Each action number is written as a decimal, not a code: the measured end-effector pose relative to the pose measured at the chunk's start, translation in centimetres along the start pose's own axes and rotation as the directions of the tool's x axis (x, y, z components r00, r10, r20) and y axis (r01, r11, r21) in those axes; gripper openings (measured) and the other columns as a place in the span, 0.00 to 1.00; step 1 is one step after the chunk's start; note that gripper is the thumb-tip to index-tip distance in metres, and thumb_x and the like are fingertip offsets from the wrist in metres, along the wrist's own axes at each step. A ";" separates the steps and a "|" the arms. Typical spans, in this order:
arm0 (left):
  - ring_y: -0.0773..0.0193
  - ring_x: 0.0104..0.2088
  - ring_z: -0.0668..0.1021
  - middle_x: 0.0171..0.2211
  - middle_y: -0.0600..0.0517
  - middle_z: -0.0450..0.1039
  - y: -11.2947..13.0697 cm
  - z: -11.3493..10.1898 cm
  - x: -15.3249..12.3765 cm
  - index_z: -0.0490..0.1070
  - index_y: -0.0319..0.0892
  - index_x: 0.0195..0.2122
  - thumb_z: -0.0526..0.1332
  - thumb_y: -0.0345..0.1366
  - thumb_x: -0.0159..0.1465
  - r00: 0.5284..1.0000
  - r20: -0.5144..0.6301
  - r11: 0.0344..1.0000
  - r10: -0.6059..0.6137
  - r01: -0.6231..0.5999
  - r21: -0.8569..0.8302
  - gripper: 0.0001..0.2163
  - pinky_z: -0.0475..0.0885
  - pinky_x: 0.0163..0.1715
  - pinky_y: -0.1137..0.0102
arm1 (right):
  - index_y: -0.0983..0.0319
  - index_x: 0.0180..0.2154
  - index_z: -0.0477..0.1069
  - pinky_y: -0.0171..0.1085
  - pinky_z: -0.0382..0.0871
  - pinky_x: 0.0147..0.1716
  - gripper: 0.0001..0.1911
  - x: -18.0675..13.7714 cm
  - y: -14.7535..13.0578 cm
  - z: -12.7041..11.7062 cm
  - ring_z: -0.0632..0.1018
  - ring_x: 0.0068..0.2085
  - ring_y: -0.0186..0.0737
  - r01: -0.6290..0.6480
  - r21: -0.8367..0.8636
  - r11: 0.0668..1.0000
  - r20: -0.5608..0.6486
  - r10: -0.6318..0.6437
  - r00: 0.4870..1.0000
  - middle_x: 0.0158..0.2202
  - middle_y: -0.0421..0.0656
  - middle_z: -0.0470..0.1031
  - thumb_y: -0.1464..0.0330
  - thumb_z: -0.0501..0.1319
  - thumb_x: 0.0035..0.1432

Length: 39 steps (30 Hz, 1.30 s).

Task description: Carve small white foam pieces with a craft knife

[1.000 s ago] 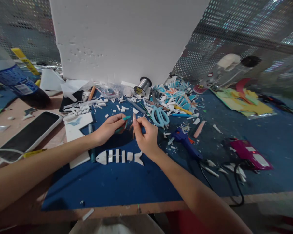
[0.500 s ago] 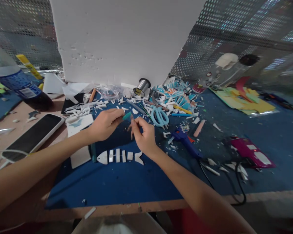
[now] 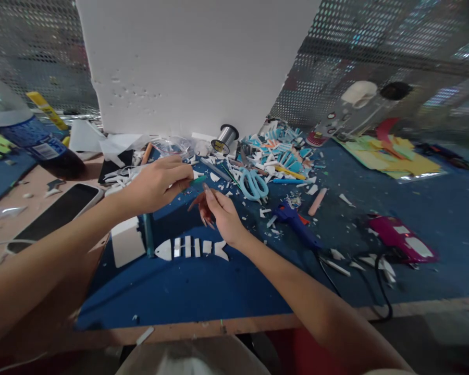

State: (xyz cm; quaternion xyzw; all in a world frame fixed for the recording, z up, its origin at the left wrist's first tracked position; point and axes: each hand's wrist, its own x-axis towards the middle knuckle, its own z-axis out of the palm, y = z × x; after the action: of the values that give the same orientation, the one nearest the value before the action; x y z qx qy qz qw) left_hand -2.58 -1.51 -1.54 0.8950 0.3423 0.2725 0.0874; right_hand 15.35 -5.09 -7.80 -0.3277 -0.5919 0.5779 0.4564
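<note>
My left hand (image 3: 160, 182) is closed around a small green piece (image 3: 198, 180). Its tip points toward my right hand (image 3: 221, 211), whose fingers are loosely spread with nothing visible between them. The right thumb and fingertips are just below the green piece; whether they touch it I cannot tell. On the blue mat in front of the hands lies a row of white pieces shaped like a fish skeleton (image 3: 188, 247), with head, several bars and tail. A teal stick (image 3: 148, 237) lies left of the fish head, beside a white card (image 3: 128, 245).
Scissors (image 3: 253, 183), a wire spool (image 3: 225, 139) and heaped white and blue scraps (image 3: 293, 151) lie behind the hands. A blue glue gun (image 3: 299, 226) and magenta device (image 3: 402, 238) with a black cable are at right. A phone (image 3: 57, 216) and bottle (image 3: 31, 135) stand left.
My left hand has moved left and slightly up with the green piece. My right hand's fingers have spread and come away from the piece. The view has shifted slightly.
</note>
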 end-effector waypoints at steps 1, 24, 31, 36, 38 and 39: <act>0.63 0.28 0.65 0.24 0.51 0.62 0.0 -0.1 0.0 0.63 0.42 0.25 0.51 0.32 0.62 1.000 0.004 1.000 0.001 -0.001 -0.010 0.08 0.60 0.32 0.69 | 0.61 0.28 0.68 0.32 0.57 0.16 0.21 0.0 0.0 0.0 0.61 0.17 0.29 0.002 0.035 0.999 0.020 -0.003 1.000 0.17 0.35 0.61 0.52 0.50 0.61; 0.60 0.26 0.73 0.22 0.49 0.68 -3.3 2.2 -0.8 0.66 0.40 0.27 0.53 0.29 0.60 0.893 0.290 0.877 -0.345 0.197 0.439 0.06 0.64 0.29 0.69 | 0.61 0.24 0.64 0.30 0.53 0.15 0.17 0.4 -0.1 -0.8 0.57 0.14 0.26 0.046 0.058 0.997 -0.250 -0.030 0.968 0.14 0.31 0.58 0.57 0.58 0.59; 0.54 0.30 0.77 0.29 0.39 0.75 -4.0 3.4 -1.3 0.70 0.37 0.34 0.49 0.34 0.63 0.888 0.295 0.818 -0.353 0.140 0.557 0.11 0.65 0.27 0.67 | 0.61 0.23 0.64 0.30 0.53 0.15 0.18 0.4 0.0 -0.8 0.57 0.14 0.25 0.045 0.065 0.997 -0.280 -0.025 0.960 0.14 0.32 0.58 0.56 0.59 0.58; 0.54 0.32 0.77 0.29 0.40 0.75 -3.7 3.8 -1.4 0.71 0.37 0.33 0.50 0.28 0.60 0.912 0.320 0.813 -0.257 0.025 0.582 0.09 0.64 0.29 0.67 | 0.61 0.23 0.64 0.29 0.52 0.14 0.18 0.5 0.2 -0.8 0.56 0.14 0.25 0.041 0.048 0.998 -0.298 -0.024 0.954 0.13 0.31 0.57 0.55 0.59 0.58; 0.56 0.30 0.76 0.26 0.42 0.74 -3.7 3.7 -1.4 0.70 0.38 0.30 0.51 0.28 0.60 0.924 0.289 0.837 -0.253 0.059 0.544 0.08 0.63 0.29 0.67 | 0.61 0.23 0.64 0.30 0.52 0.14 0.18 0.5 0.1 -0.8 0.56 0.14 0.25 0.039 0.040 0.998 -0.299 -0.025 0.954 0.13 0.31 0.57 0.56 0.58 0.58; 0.57 0.29 0.75 0.24 0.43 0.72 -3.6 3.6 -1.3 0.69 0.39 0.28 0.52 0.28 0.60 0.931 0.261 0.857 -0.255 0.093 0.506 0.08 0.62 0.28 0.68 | 0.61 0.23 0.63 0.30 0.52 0.14 0.18 0.5 0.0 -0.8 0.57 0.14 0.25 0.041 0.033 0.999 -0.298 -0.029 0.954 0.13 0.31 0.57 0.56 0.58 0.58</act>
State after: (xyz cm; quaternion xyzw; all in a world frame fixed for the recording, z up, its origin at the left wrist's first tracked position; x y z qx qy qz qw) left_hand -3.45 0.49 -6.38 0.8847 0.4616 0.0206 -0.0612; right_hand 15.93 -4.30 -7.79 -0.3917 -0.5107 0.5252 0.5567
